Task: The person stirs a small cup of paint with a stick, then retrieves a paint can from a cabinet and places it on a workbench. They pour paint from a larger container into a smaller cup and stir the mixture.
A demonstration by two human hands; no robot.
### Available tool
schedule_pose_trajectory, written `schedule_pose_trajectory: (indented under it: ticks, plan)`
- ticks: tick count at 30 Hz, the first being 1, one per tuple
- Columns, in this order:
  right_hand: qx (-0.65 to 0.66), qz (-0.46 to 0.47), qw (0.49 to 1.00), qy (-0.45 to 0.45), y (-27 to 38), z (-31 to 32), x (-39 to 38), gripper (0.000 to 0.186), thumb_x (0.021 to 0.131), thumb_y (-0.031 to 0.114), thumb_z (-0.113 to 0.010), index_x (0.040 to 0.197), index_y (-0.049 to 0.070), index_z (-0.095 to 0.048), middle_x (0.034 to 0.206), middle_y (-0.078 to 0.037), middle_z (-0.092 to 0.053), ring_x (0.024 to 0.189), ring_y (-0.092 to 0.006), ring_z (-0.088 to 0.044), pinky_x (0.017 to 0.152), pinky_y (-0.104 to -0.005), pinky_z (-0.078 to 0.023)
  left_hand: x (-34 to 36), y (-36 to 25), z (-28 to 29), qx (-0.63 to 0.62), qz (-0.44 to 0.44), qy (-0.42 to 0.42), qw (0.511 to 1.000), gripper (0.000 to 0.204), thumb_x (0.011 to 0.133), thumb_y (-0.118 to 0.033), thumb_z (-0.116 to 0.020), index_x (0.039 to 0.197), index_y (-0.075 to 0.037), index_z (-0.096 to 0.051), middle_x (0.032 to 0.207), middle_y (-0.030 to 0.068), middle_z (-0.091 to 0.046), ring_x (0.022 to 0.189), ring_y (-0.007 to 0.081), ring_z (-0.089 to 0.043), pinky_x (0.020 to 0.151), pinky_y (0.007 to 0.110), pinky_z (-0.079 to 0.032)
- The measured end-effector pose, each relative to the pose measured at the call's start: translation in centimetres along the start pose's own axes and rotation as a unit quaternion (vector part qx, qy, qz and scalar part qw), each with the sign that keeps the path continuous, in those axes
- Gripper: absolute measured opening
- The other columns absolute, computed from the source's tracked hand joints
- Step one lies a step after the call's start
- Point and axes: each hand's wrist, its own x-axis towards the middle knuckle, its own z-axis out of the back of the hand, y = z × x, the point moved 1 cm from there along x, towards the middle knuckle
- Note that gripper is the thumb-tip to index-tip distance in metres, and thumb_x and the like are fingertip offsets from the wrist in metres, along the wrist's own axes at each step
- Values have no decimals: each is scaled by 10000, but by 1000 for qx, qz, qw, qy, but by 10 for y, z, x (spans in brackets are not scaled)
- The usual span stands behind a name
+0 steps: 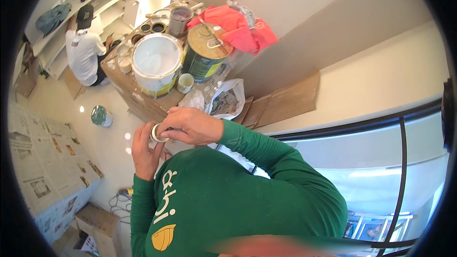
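Note:
In front of my chest, my left hand is wrapped round a small round cup with a white rim. From the right my right hand reaches over it, fingers curled and pinched at the cup's opening. A thin dark sliver shows beneath those fingers; its kind cannot be made out. Just beyond my hands, on a box-like stand covered in brown cardboard, are a large open bucket of white paint and a dark green can with a metal tool on its lid. Beside them stands a small white cup.
A red cloth and an open plastic bag lie right of the cans. A green-lidded can stands on the floor. Newspaper covers a surface at left. Another person crouches by white shelves. Cardboard leans along the wall.

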Motion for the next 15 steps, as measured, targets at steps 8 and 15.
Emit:
schedule_pose_trajectory:
  ticks: [8, 15]
  plan:
    - [-29, -17, 999, 9, 2, 1, -4, 126, 1011, 205, -736, 1078, 100, -759, 981, -94, -757, 989, -336, -677, 853, -469, -572, -3, 2, 0, 8, -6, 9, 1000, 670, 778, 32, -881, 1403, -26, -645, 1308, 183, -715, 1209, 389, -693, 1032, 452, -555]
    - [-49, -10, 998, -29, 3, -1, -7, 148, 1007, 217, -742, 1073, 86, -761, 991, -104, -752, 976, -346, -667, 857, -470, -567, -6, 2, -4, -17, -8, 5, 1000, 687, 754, 55, -855, 1404, -32, -650, 1307, 177, -682, 1204, 391, -663, 1033, 457, -538]
